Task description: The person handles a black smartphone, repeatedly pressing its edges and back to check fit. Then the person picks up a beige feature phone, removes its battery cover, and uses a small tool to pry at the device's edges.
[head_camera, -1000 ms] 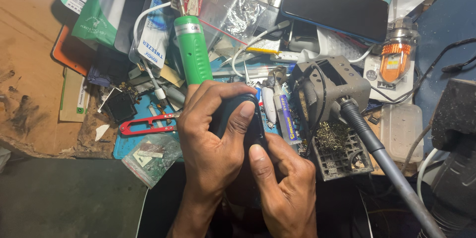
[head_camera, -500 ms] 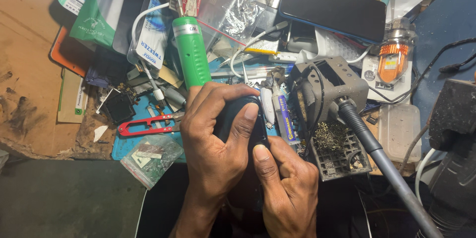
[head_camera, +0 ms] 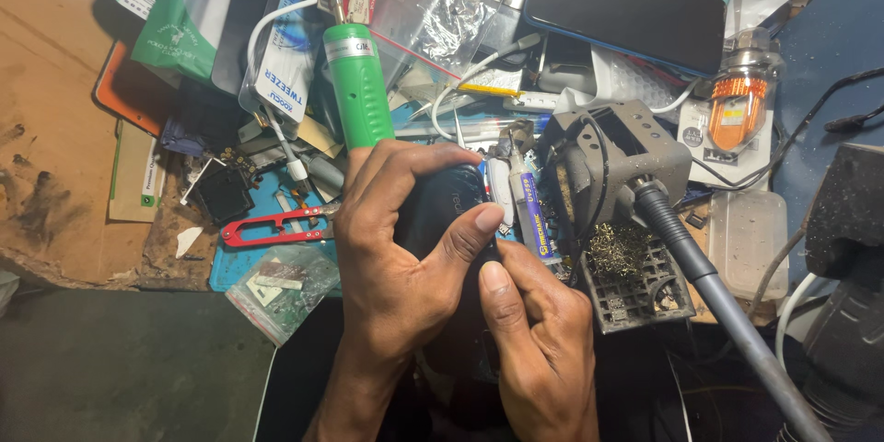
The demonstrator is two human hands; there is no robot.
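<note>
My left hand [head_camera: 401,258] wraps around a dark phone [head_camera: 440,207], its fingers over the top edge and its thumb pressed on the right side of the back. Just below and to the right, my right hand [head_camera: 534,336] grips the phone's lower right edge, thumb tip touching the left thumb. Most of the phone is hidden under both hands. A green cylindrical tool [head_camera: 357,83] lies just beyond the left fingers.
A grey soldering iron stand [head_camera: 626,152] with a thick grey handle [head_camera: 718,304] sits right of the hands. Red snips [head_camera: 272,228] lie to the left on a blue mat. A black phone [head_camera: 626,9], cables, small tubes and plastic bags crowd the bench behind.
Both hands have kept their grip on the phone; the right thumb has shifted slightly along its edge. The view has drifted a little.
</note>
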